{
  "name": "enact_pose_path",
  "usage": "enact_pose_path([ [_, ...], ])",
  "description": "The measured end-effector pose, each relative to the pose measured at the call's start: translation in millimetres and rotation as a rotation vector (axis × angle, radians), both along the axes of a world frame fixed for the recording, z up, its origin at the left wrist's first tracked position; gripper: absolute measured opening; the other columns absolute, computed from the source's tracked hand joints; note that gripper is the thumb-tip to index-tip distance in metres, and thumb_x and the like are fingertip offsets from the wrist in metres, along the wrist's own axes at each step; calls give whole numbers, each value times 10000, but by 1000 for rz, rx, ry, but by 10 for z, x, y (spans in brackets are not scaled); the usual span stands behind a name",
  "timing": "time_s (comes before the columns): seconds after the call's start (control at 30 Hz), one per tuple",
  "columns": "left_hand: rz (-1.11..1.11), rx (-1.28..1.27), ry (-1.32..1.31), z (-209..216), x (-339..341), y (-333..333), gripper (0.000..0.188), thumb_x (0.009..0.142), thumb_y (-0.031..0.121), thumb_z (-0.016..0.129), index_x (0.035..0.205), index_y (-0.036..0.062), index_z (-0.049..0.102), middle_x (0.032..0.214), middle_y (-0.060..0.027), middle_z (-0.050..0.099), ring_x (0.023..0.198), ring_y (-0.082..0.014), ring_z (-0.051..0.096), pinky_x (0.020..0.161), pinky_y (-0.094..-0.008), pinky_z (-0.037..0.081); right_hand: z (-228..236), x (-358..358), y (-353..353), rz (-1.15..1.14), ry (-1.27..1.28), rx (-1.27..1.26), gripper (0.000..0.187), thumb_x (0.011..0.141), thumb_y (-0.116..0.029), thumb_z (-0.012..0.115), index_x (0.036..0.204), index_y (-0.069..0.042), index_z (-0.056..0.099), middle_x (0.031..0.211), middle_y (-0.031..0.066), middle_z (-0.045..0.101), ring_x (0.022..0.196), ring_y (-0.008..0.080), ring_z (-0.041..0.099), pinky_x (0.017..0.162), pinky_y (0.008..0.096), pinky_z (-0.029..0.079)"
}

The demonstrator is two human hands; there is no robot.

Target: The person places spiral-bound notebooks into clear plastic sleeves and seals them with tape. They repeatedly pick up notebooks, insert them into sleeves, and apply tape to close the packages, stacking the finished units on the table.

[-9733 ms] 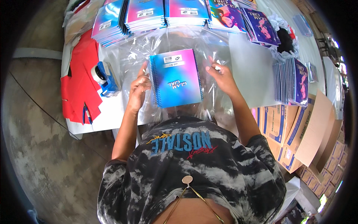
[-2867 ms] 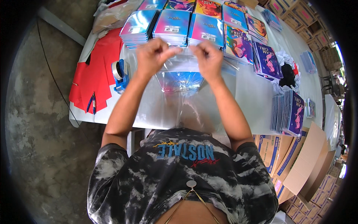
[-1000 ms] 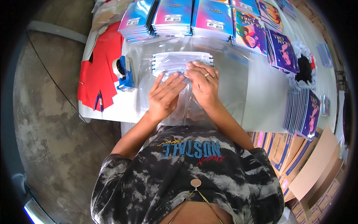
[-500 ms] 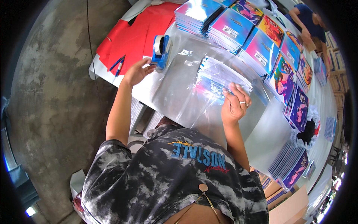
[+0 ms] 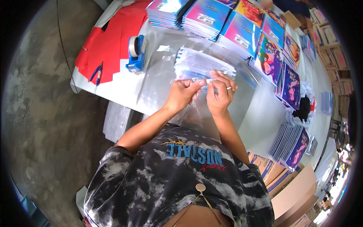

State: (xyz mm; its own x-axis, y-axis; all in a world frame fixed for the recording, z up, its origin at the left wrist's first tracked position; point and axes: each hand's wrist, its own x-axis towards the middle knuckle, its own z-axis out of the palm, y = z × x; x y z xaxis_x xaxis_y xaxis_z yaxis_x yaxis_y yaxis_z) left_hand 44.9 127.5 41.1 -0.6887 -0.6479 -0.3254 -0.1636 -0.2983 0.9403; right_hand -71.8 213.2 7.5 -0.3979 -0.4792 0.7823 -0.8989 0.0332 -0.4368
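**Both hands meet on the clear bag**

Back from the tape dispenser [image 5: 136, 53], the left hand [image 5: 181, 94] now joins the right hand [image 5: 220, 92] at the near edge of the clear plastic bag [image 5: 200, 66]. Each grip is closed, pinching that edge between thumb and fingertips, and a ring shows on the right hand. The bag, with a notebook inside, lies flat on the white desk [image 5: 264, 117], just in front of the stacks of colourful notebooks [image 5: 211, 17]. Red paper [image 5: 109, 41] lies beyond the dispenser at the left.
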Motion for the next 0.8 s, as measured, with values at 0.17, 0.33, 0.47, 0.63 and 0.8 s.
enact_pose_path([
  [0.17, 4, 25, -76, -289, -49, -64, 421, 775, 378, 722, 536, 74, 556, 471, -11, 529, 416, -68, 474, 381, -231, 355, 396, 102, 103, -17, -8, 468, 426, 654, -106, 692, 1066, -112, 587, 1126, 48, 578, 1044, 237, 509, 848, 361, 352],
  [0.33, 92, -482, -518, -1178, 324, -418, 396, 690, 378, 784, 738, 18, 627, 583, -88, 605, 493, -210, 562, 524, -350, 461, 859, -36, -48, 62, -35, 665, 555, 630, -192, 705, 1154, -79, 559, 1243, 95, 493, 1150, 296, 423, 908, 413, 348],
  [0.47, -373, -934, -401, -862, 271, -748, 743, 660, 288, 807, 1241, 16, 432, 1289, -217, 435, 1055, -290, 528, 766, -344, 487, 649, -91, -323, 102, -186, 722, 523, 592, -222, 749, 1049, -40, 572, 980, 143, 615, 958, 306, 582, 872, 410, 401],
  [0.63, -841, -459, -44, -233, -375, -857, 831, 562, 211, 856, 1256, -6, 453, 1223, -136, 509, 1138, -212, 482, 929, -365, 419, 1241, -460, 949, 106, -704, 398, 648, 572, -218, 808, 1133, -16, 553, 993, 127, 615, 944, 245, 582, 826, 352, 435],
  [0.8, -1134, -1086, 414, 1260, -1686, 403, 740, 518, 238, 863, 1140, -16, 555, 1024, -144, 641, 936, -224, 617, 875, -322, 444, 1785, -494, 2702, -383, -651, 107, 577, 538, -42, 816, 1068, -13, 592, 1061, 61, 609, 997, 175, 549, 883, 301, 409],
])
